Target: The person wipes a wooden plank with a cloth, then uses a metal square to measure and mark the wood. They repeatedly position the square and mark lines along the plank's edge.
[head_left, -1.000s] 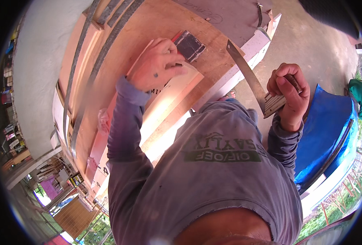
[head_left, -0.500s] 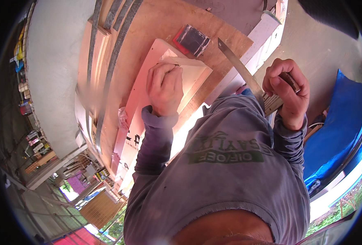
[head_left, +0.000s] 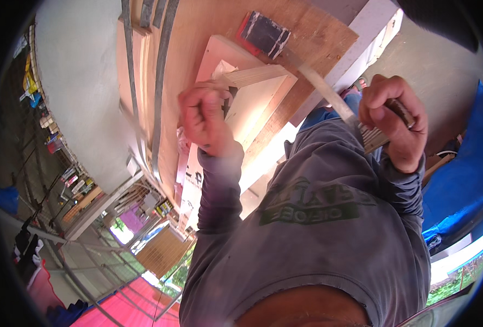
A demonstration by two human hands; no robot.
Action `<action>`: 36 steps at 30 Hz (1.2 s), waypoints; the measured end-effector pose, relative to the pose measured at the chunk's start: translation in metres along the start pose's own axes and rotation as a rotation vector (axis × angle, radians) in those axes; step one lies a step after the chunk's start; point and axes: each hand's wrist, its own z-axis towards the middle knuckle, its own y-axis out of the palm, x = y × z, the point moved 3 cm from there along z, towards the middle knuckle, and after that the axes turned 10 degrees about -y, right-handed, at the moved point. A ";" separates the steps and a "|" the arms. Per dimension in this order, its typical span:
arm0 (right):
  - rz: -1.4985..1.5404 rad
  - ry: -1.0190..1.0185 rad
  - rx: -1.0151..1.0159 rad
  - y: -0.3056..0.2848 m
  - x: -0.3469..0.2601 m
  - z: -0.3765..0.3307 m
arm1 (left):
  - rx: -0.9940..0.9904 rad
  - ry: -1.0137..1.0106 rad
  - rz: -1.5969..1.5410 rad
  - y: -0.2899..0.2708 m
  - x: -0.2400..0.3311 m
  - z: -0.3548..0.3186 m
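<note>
In my right hand (head_left: 395, 121) is a handsaw (head_left: 328, 91), fingers closed round its brown handle. Its narrow blade slants up and left, the tip near the dark block. My left hand (head_left: 206, 111) has curled fingers and hovers beside a pale wooden piece (head_left: 263, 106) with a layered plywood edge. A small dark thing shows by the fingertips, too indistinct to name. Beneath the wooden piece lies a pale pinkish board (head_left: 219, 50), with a crumpled whitish scrap (head_left: 223, 68) near its far end.
A dark block with a red side (head_left: 266, 34) rests on the plywood worktop (head_left: 318, 32). Long grey strips (head_left: 164, 71) and narrow wood lengths stand at the left. A blue tarp (head_left: 459, 180) hangs at the right. Shelves of small goods (head_left: 78, 185) line the far left.
My left hand has lifted and shifted off the wooden piece's near end, turning its fingers. The saw has swung slightly rightward with my right hand. The whole view has tilted a little.
</note>
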 end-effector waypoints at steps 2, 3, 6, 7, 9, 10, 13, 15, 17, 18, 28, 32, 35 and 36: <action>0.023 0.000 -0.005 -0.006 0.002 0.005 | 0.078 -0.040 0.229 -0.011 -0.001 -0.002; 0.033 -0.002 -0.007 -0.011 0.003 0.007 | 0.114 -0.058 0.342 -0.016 -0.001 -0.003; 0.027 0.023 -0.021 -0.024 0.011 0.011 | 0.062 0.046 0.551 -0.014 -0.002 -0.013; 0.031 0.039 -0.020 -0.026 0.013 0.011 | 0.037 0.111 0.659 -0.011 -0.003 -0.016; 0.018 0.064 -0.002 -0.026 0.018 0.011 | 0.033 0.062 0.612 0.000 -0.002 -0.018; 0.016 0.071 -0.010 -0.027 0.021 0.011 | 0.027 0.099 0.651 0.002 -0.004 -0.017; 0.023 0.097 -0.031 -0.024 0.028 0.010 | 0.032 0.122 0.708 0.003 -0.008 -0.015; 0.028 0.112 -0.045 -0.021 0.029 0.013 | 0.025 0.116 0.706 0.005 -0.007 -0.013; 0.028 0.132 -0.062 -0.016 0.029 0.014 | -0.001 0.109 0.684 0.006 -0.003 -0.013; -0.001 0.129 -0.054 -0.014 0.029 0.016 | -0.007 0.126 0.656 0.007 -0.002 -0.011; 0.003 0.075 -0.037 -0.001 0.019 0.019 | -0.287 0.471 0.602 0.036 0.024 -0.048; -0.347 -0.002 -0.266 0.014 0.001 0.015 | -0.468 -0.052 0.025 0.087 -0.001 -0.074; -0.662 -0.176 -0.527 0.036 -0.012 0.014 | -0.600 -0.421 -0.505 0.109 -0.011 -0.082; -0.740 -0.213 -0.480 0.044 -0.017 0.008 | -0.684 -0.584 -0.645 0.100 -0.008 -0.083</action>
